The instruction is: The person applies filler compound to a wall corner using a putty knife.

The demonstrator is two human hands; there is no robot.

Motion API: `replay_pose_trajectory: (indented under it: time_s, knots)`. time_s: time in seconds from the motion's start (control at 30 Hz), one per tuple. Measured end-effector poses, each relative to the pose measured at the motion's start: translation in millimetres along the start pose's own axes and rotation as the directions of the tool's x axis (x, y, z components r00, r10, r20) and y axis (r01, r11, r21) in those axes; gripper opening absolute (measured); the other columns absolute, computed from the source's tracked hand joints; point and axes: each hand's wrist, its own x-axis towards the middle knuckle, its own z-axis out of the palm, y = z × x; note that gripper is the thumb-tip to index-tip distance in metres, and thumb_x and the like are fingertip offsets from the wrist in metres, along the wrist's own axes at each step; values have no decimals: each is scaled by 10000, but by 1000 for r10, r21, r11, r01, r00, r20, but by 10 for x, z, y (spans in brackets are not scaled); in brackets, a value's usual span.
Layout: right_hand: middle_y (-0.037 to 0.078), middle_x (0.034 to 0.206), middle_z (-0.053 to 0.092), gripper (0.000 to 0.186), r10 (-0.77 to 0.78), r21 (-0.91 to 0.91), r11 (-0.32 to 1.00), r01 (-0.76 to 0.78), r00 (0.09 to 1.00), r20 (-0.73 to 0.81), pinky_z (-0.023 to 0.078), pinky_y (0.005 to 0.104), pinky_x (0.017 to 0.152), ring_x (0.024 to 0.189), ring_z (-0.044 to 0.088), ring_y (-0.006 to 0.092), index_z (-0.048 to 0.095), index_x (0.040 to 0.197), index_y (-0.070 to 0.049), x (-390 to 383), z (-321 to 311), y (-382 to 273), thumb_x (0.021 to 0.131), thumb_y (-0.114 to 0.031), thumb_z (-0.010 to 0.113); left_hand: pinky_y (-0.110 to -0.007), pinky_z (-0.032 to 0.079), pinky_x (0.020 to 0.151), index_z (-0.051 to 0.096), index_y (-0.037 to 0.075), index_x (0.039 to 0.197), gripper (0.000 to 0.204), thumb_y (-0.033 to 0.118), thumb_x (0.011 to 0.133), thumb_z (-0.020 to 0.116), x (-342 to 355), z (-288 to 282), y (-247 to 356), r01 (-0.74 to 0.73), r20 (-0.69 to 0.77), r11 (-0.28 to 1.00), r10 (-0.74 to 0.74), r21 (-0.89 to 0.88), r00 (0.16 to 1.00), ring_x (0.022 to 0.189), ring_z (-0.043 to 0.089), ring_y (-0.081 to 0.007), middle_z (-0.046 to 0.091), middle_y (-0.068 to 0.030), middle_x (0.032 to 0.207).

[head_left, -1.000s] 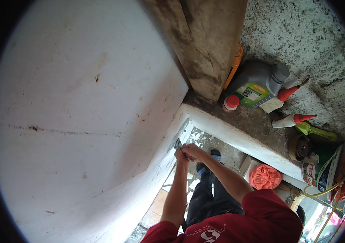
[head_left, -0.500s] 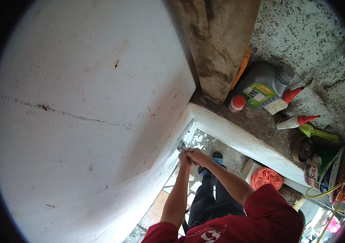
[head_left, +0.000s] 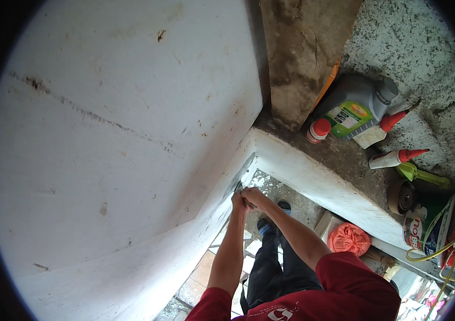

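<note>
My left hand (head_left: 238,200) and my right hand (head_left: 253,197) are closed together on a small dark tool (head_left: 238,186), perhaps a scraper, whose shape is mostly hidden by my fingers. Its upper end is at the grey-patched lower part of the white wall (head_left: 131,107), near the inside corner of a low ledge (head_left: 313,176); I cannot tell if it touches. My feet in dark sandals with blue straps (head_left: 264,227) stand on the floor just below and beyond my hands.
On the ledge's top are a grey jug (head_left: 353,107), a red-capped bottle (head_left: 318,130), red-nozzled glue bottles (head_left: 398,158), a green plastic tool (head_left: 421,176), a tape roll (head_left: 401,197) and a bucket (head_left: 425,222). A wooden board (head_left: 302,59) leans behind. A red bag (head_left: 348,238) lies below.
The view has shifted slightly, so the wall and shelf items sit a little further right and higher. Both hands keep their grip on the tool at the wall, moved only slightly.
</note>
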Motion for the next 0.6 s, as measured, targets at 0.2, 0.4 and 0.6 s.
replay_pose_trajectory:
  time_s: [0.2, 0.4, 0.6]
  knots:
    - [72, 447, 458, 220, 62, -36, 997, -65, 995, -72, 297, 300, 264, 309, 430, 153, 490, 627, 7, 28, -41, 26, 787, -144, 490, -345, 330, 216, 505, 47, 709, 358, 281, 856, 278, -21, 138, -99, -142, -136, 986, 153, 89, 979, 278, 382, -206, 432, -77, 445]
    - [77, 435, 458, 178, 0, 64, 998, 5, 997, -75, 291, 287, 258, 297, 424, 143, 518, 683, -8, 100, -75, 15, 795, -132, 453, -350, 338, 191, 495, 52, 695, 389, 328, 863, 276, 12, 196, -20, 33, 32, 999, -33, -2, 999, 251, 392, -208, 421, -72, 405]
    - [84, 448, 470, 197, -121, -115, 987, 109, 987, -105, 297, 294, 251, 297, 433, 152, 521, 686, 12, 17, -69, -20, 796, -138, 458, -349, 310, 178, 492, 69, 681, 412, 344, 869, 249, 21, 162, -103, -36, -75, 980, 52, 196, 996, 239, 375, -210, 441, -78, 415]
